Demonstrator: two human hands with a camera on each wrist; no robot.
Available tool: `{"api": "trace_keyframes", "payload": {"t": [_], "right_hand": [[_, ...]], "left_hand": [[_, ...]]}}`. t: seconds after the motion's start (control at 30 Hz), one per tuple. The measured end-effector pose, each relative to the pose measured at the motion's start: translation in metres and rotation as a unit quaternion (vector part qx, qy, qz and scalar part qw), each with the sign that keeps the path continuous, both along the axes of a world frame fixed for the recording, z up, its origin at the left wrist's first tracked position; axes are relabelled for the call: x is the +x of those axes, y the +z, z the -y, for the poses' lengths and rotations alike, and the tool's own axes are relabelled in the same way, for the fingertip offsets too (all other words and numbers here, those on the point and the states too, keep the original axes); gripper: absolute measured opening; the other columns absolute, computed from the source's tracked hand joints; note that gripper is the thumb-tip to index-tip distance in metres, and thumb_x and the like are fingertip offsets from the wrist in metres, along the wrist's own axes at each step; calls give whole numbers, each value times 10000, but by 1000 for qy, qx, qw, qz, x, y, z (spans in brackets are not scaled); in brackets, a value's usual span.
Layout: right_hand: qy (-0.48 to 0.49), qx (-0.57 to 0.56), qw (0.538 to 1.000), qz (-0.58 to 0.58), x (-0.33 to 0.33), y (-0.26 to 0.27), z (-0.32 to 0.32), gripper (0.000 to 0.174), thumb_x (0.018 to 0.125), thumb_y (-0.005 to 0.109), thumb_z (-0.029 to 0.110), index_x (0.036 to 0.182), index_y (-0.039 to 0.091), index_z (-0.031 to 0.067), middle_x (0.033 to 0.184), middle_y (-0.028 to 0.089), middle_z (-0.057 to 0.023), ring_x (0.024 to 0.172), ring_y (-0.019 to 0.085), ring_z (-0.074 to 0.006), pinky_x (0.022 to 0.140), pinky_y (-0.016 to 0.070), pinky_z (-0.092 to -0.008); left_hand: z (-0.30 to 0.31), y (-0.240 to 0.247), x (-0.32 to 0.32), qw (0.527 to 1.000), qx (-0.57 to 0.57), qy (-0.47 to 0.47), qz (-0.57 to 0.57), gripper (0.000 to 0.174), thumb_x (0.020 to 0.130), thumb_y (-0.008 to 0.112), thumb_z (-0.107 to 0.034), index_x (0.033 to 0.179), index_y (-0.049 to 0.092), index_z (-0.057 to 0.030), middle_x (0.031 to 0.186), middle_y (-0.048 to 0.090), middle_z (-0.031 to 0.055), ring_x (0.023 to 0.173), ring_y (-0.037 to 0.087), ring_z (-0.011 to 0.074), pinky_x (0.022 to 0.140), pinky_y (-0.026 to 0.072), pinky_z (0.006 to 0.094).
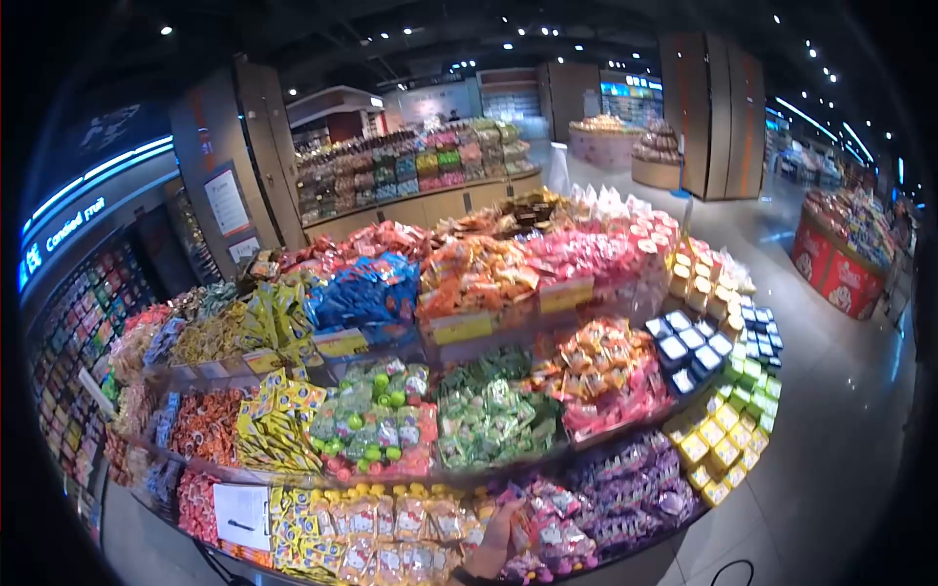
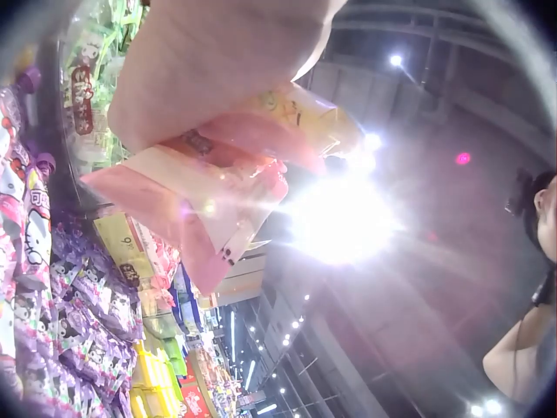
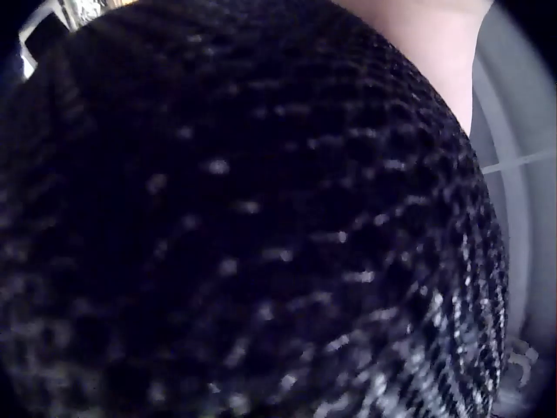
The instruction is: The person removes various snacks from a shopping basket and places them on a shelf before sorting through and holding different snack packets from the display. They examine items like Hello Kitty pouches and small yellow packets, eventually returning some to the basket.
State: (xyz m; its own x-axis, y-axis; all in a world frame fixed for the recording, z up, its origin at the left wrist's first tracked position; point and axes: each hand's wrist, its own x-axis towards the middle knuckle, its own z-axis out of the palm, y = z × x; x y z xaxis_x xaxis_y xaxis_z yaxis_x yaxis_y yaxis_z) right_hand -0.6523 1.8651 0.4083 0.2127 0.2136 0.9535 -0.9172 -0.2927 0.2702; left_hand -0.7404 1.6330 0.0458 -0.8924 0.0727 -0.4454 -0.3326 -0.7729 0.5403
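Observation:
My left hand [image 1: 493, 542] is at the lower edge of the candy display, beside pink and purple packets [image 1: 552, 527]. In the left wrist view that hand [image 2: 218, 65] holds a pink packet [image 2: 196, 196] with its fingers curled over it, and a yellowish wrapper [image 2: 300, 117] shows against the hand. The fingertips are hidden behind the palm. In the right wrist view, a dark, knitted-looking surface [image 3: 244, 218] fills most of the picture. Bare skin of my right hand or wrist [image 3: 435, 48] shows at the top right; its fingers are hidden.
Tiered bins hold blue [image 1: 362, 298], orange [image 1: 479, 278] and green packets [image 1: 498, 415]. A clipboard [image 1: 241, 513] lies at the lower left. Yellow boxes [image 1: 718, 444] line the right end. A red stand [image 1: 835, 269] is across the floor. A person [image 2: 522, 348] appears at the left wrist view's right edge.

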Motion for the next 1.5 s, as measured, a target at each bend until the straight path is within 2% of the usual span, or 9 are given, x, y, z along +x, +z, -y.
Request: {"api": "trace_keyframes", "payload": {"t": [0.13,0.17,0.27,0.47,1.13,1.23,1.3,1.33,1.5], "right_hand": [[29,0,999,14,3,6,2,248,892,524,276,1077,430,140,735,507,-33,702,522,-177,661,469,-312],[37,10,999,15,3,9,2,238,893,523,271,1070,435,138,734,510,-32,704,525,-177,663,470,-312],[64,24,997,37,2,13,6,207,896,519,257,1046,449,133,732,519,-30,710,532,-177,669,471,-314],[122,20,992,33,15,14,13,148,902,512,229,999,478,122,727,537,-25,722,546,-177,682,474,-316],[329,-47,943,-1,8,8,28,127,921,488,136,842,573,87,711,598,-10,762,595,-176,723,482,-323],[312,102,906,269,4,16,34,93,878,571,105,970,589,107,916,632,-28,742,577,-196,700,463,-310],[325,170,899,239,-18,8,40,124,834,660,132,935,601,91,962,623,-94,710,555,-199,643,457,-297],[327,208,889,244,-21,8,45,137,824,681,146,920,609,79,938,625,-110,704,550,-192,617,452,-291],[362,27,923,128,-31,-22,89,117,843,668,161,872,636,52,898,635,-114,701,551,-178,582,443,-272]], "left_hand": [[10,-35,-5,998,-53,-17,5,133,857,576,-201,773,606,-102,645,598,11,514,549,109,482,440,240],[14,-40,-5,998,-26,-38,-30,251,850,557,-320,843,602,-74,658,611,77,536,591,184,504,501,289],[1,-6,-7,998,-16,30,48,295,844,561,-233,575,505,-125,495,500,16,448,507,129,438,426,255],[3,3,-2,999,29,23,-13,116,819,619,-231,847,575,-128,731,603,17,635,603,180,587,526,308],[20,-19,2,998,40,51,-7,144,830,595,-193,924,520,-114,780,561,48,647,586,215,625,559,378],[15,-18,6,997,-2,76,2,151,828,600,-213,924,518,-129,763,558,39,641,583,212,589,548,347],[17,-22,6,991,-132,19,16,170,827,601,-224,937,514,-128,787,553,42,676,583,208,605,550,356],[22,-38,2,999,-47,12,13,198,826,602,-238,959,505,-127,803,543,46,698,582,208,613,550,363],[7,-2,7,996,-26,90,-1,221,831,590,-235,994,474,-139,776,529,41,623,569,206,540,529,318]]}}
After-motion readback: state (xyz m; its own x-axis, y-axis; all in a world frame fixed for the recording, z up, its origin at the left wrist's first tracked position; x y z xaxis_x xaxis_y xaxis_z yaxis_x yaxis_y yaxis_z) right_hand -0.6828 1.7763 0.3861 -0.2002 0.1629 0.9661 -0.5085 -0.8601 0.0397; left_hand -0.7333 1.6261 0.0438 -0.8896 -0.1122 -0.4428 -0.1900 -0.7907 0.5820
